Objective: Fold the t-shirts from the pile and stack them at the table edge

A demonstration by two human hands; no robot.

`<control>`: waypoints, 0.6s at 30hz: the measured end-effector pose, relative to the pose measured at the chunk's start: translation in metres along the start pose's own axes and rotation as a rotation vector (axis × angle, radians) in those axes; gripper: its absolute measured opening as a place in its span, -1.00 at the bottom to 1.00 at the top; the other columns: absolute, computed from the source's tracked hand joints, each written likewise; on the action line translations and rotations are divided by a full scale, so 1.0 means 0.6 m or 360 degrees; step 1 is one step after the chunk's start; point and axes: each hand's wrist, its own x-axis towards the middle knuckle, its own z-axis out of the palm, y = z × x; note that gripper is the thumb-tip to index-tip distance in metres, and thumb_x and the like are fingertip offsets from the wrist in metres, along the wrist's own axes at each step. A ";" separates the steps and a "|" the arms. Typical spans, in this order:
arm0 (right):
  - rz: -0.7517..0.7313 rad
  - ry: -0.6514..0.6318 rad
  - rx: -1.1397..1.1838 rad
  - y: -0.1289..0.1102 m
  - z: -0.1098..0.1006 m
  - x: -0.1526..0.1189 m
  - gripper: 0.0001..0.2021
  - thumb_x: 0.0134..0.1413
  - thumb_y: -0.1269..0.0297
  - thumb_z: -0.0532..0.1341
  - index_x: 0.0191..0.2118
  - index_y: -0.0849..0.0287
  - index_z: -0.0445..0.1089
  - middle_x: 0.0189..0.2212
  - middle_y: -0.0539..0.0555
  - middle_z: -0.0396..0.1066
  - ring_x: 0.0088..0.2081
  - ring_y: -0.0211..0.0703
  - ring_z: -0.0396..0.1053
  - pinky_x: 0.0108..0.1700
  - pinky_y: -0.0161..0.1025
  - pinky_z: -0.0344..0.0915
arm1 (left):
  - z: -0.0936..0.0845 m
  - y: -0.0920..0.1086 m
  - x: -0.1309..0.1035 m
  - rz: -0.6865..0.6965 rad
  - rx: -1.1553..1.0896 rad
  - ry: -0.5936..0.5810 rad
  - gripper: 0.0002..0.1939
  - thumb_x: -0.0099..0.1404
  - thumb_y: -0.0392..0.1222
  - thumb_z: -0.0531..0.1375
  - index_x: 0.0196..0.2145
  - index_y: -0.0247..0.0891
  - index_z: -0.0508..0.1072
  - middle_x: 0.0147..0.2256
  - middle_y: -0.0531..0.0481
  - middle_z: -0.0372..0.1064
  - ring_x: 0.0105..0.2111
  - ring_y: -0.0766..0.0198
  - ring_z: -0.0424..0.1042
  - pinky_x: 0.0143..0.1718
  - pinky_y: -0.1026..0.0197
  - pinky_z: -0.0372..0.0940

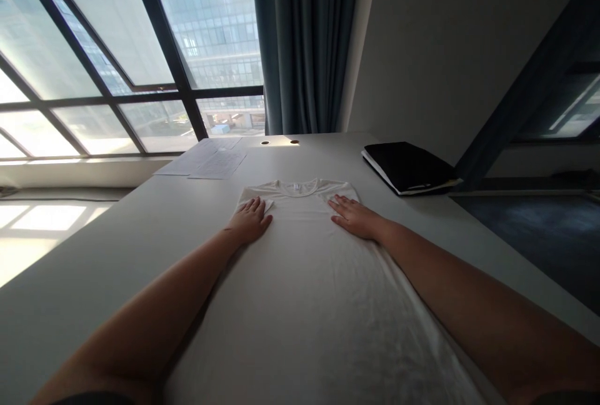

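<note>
A white T-shirt (300, 280) lies spread on the white table, its round neckline pointing away from me and its lower part running out of the bottom of the view. My left hand (250, 220) rests flat on the shirt's upper left, fingers stretched out, over what looks like a folded-in sleeve. On the upper right, my right hand (355, 215) presses flat in the same way with its fingers apart. Neither hand grips the cloth. Soft wrinkles show in the lower right of the fabric, and its side edges pass beneath my forearms.
Printed paper sheets (217, 163) lie at the far left of the table (117, 255). A black folder (410, 166) with papers inside sits at the far right. Two round holes are near the far edge. Behind stand a dark blue curtain (304, 42) and large windows.
</note>
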 end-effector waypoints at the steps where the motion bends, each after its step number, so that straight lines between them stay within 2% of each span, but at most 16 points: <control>1: 0.0006 -0.0001 -0.0006 0.000 0.002 0.000 -0.28 0.42 -0.09 -0.05 0.52 0.17 -0.02 0.51 0.20 -0.21 0.50 0.16 -0.19 0.47 0.09 -0.11 | 0.001 -0.002 0.001 -0.0002 -0.0009 0.0003 -0.24 0.55 0.15 -0.15 0.45 -0.50 0.04 0.47 -0.40 -0.15 0.48 -0.11 -0.15 0.44 -0.05 -0.13; 5: 0.0019 0.0002 -0.0027 -0.011 -0.003 -0.002 -0.29 0.42 -0.07 -0.05 0.53 0.20 -0.02 0.51 0.23 -0.21 0.50 0.17 -0.18 0.47 0.10 -0.11 | -0.002 0.000 -0.002 0.0008 -0.0037 0.0046 -0.26 0.54 0.13 -0.11 0.44 -0.47 0.08 0.46 -0.39 -0.10 0.47 -0.12 -0.10 0.44 -0.07 -0.10; 8: 0.0032 0.0053 -0.0079 -0.027 -0.019 -0.012 -0.32 0.44 -0.01 -0.04 0.51 0.25 0.02 0.50 0.29 -0.19 0.50 0.19 -0.18 0.47 0.12 -0.12 | -0.016 0.005 -0.011 0.0043 -0.0021 0.0178 -0.37 0.54 0.04 -0.07 0.40 -0.40 0.20 0.43 -0.33 0.02 0.45 -0.05 -0.01 0.44 -0.05 -0.08; 11: -0.0053 0.0121 -0.0096 -0.048 -0.034 -0.049 -0.33 0.43 0.02 0.01 0.50 0.28 0.04 0.50 0.32 -0.19 0.50 0.21 -0.22 0.47 0.15 -0.16 | -0.042 0.010 -0.048 0.0086 0.0008 0.0354 -0.42 0.55 0.01 -0.05 0.38 -0.33 0.24 0.43 -0.27 0.06 0.46 -0.02 -0.03 0.47 -0.08 -0.13; 14: -0.0224 0.0109 0.0011 -0.071 -0.033 -0.122 -0.31 0.44 -0.03 0.00 0.51 0.22 0.00 0.51 0.27 -0.20 0.50 0.15 -0.22 0.47 0.14 -0.13 | -0.061 0.017 -0.136 0.0188 -0.0076 0.0388 -0.35 0.56 0.09 -0.08 0.43 -0.33 0.15 0.46 -0.26 -0.05 0.46 -0.03 -0.06 0.46 -0.09 -0.07; 18: -0.0359 -0.0008 0.0165 -0.098 -0.019 -0.230 -0.32 0.45 -0.12 -0.04 0.53 0.03 -0.03 0.51 0.14 -0.21 0.50 0.11 -0.20 0.47 0.15 -0.09 | -0.048 0.034 -0.305 0.0508 -0.0174 0.0153 -0.35 0.59 0.12 -0.14 0.50 -0.19 -0.01 0.48 -0.14 -0.10 0.47 0.03 -0.06 0.43 -0.08 0.03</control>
